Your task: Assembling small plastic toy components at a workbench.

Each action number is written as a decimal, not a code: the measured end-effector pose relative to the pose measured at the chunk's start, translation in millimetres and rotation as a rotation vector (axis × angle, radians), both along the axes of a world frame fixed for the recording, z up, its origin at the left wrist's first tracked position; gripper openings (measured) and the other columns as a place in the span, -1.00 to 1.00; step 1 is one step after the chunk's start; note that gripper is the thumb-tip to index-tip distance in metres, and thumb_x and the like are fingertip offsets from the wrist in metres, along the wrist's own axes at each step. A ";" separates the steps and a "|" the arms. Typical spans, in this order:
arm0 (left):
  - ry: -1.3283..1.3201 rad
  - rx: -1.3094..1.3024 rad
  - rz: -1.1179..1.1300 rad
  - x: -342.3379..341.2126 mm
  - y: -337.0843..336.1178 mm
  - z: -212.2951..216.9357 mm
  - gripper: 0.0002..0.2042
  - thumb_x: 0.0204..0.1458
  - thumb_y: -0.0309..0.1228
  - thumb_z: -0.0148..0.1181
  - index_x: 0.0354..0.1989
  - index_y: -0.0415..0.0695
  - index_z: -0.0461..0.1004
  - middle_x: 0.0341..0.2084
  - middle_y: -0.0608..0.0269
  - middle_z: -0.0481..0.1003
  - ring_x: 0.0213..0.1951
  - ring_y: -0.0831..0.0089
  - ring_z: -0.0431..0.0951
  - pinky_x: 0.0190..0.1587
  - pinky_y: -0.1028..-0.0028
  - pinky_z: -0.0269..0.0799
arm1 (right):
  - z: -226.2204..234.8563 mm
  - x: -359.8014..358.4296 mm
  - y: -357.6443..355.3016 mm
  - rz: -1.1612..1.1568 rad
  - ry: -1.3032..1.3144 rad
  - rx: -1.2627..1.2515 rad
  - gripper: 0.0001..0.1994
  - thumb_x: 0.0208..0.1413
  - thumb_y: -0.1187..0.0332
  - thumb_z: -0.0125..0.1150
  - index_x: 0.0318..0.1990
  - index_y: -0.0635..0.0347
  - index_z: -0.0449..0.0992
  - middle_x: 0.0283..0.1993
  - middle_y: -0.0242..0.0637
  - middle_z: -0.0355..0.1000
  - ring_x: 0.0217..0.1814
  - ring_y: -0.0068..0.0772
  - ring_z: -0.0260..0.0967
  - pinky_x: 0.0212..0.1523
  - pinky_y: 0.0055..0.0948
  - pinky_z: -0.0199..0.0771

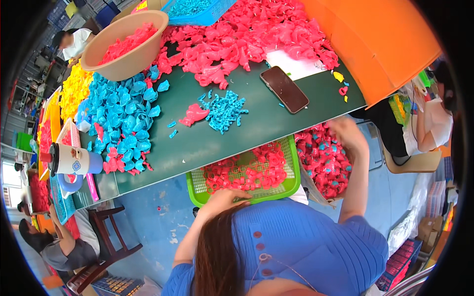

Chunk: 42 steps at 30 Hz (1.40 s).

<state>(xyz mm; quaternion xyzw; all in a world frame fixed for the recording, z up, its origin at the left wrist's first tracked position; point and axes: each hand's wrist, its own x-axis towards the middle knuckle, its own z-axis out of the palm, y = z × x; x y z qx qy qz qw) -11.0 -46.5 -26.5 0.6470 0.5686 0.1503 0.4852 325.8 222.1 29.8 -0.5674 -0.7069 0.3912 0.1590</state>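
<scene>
On table, phone (285,89), blue pieces (224,110)

A phone (285,89) is lying on the green table (197,143), its dark, rounded rectangular screen facing up and showing nothing. A white sheet of paper (291,65) is lying just beyond the phone. A white cup (74,163) with a blue round label is lying far left of the phone, at the table's corner.

This is a small factory workshop for sorting plastic parts. The green counter (256,128) carries big heaps of pink pieces (247,34) and blue pieces (123,118). Other workers (64,246) sit nearby.
</scene>
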 end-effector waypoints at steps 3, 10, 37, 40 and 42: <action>-0.068 -0.043 0.031 3.9 -5.1 5.0 -0.70 -0.02 -0.21 0.12 -0.17 -0.10 0.50 -0.22 0.11 0.50 -0.16 0.14 0.49 -0.09 0.34 0.39 | 41.7 -87.8 52.6 0.205 0.119 0.163 -0.62 0.07 0.14 0.07 -0.62 0.28 0.39 -0.77 -0.38 0.20 -0.71 -0.58 0.11 -0.65 -0.53 0.12; -0.144 -0.085 0.010 5.8 -11.0 1.8 -0.66 0.05 -0.26 0.02 -0.09 -0.25 0.42 -0.19 -0.02 0.47 -0.12 0.18 0.48 -0.06 0.37 0.35 | -1.4 -215.9 187.3 0.018 -0.218 0.886 -0.69 -0.02 0.24 0.13 -0.15 0.20 0.47 -0.38 -0.10 0.42 -0.31 -0.08 0.40 -0.28 -0.22 0.41; -0.653 0.095 0.646 -34.1 54.3 68.2 -0.68 0.18 -0.39 -0.17 0.06 -0.25 0.26 -0.27 0.21 0.47 -0.58 0.58 0.43 -0.57 0.67 0.35 | 58.3 -238.4 31.9 0.494 0.621 -0.173 -0.85 0.00 0.37 0.17 -0.33 0.27 0.53 -0.43 -0.35 0.45 -0.45 -0.59 0.35 -0.44 -0.56 0.37; -0.823 0.251 0.786 -20.0 66.7 67.0 -0.60 0.20 -0.27 -0.20 0.14 -0.22 0.16 -0.25 0.17 0.46 -0.56 0.56 0.42 -0.60 0.69 0.33 | 49.2 -247.7 -40.2 0.719 0.578 -0.283 -0.86 0.01 0.38 0.18 -0.39 0.30 0.50 -0.45 -0.36 0.40 -0.47 -0.61 0.36 -0.46 -0.58 0.41; -0.910 0.032 0.671 -23.9 64.0 59.3 -0.55 0.19 -0.18 -0.19 0.14 -0.25 0.16 -0.20 0.09 0.45 -0.45 0.53 0.47 -0.53 0.67 0.37 | 38.7 -248.0 -61.3 0.704 0.576 -0.286 -0.87 0.02 0.40 0.18 -0.39 0.32 0.49 -0.40 -0.36 0.37 -0.48 -0.61 0.37 -0.49 -0.61 0.42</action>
